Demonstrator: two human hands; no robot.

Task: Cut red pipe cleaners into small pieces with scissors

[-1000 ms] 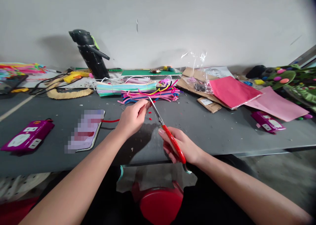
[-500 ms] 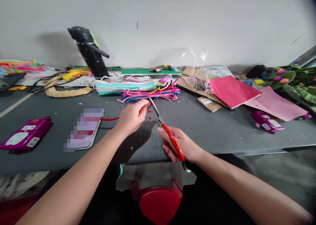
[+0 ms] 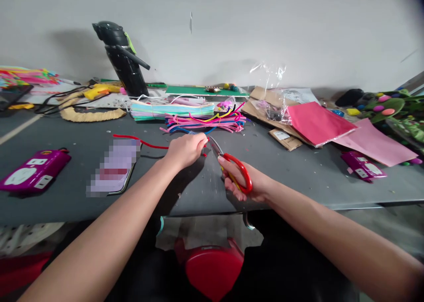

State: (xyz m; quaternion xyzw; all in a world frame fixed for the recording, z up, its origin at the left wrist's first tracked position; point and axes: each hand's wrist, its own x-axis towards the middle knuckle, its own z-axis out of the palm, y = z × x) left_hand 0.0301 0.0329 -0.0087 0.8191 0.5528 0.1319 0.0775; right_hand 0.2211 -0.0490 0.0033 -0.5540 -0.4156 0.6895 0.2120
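My left hand [image 3: 185,150] is closed in a pinch on a long red pipe cleaner [image 3: 141,141] that trails left over the grey table [image 3: 298,174]. My right hand [image 3: 247,183] grips red-handled scissors [image 3: 233,167], its fingers through the loops and the short blades pointing up-left toward the left fingertips. Small red cut bits lie on the table between the two hands. A pile of coloured pipe cleaners [image 3: 207,123] lies just beyond the hands.
A phone [image 3: 114,169] lies left of my left arm, a purple power strip [image 3: 35,174] further left, another one [image 3: 362,166] at right. Behind stand a black flask [image 3: 124,61], stacked pastel sheets [image 3: 170,110], red paper [image 3: 316,123], pink paper [image 3: 372,143], a glue gun [image 3: 97,90].
The scissors turned from lying stretched out toward the pipe cleaner's tip to held upright, closer to my right hand. My left hand shifted forward and the red pipe cleaner's tail swung up-left.
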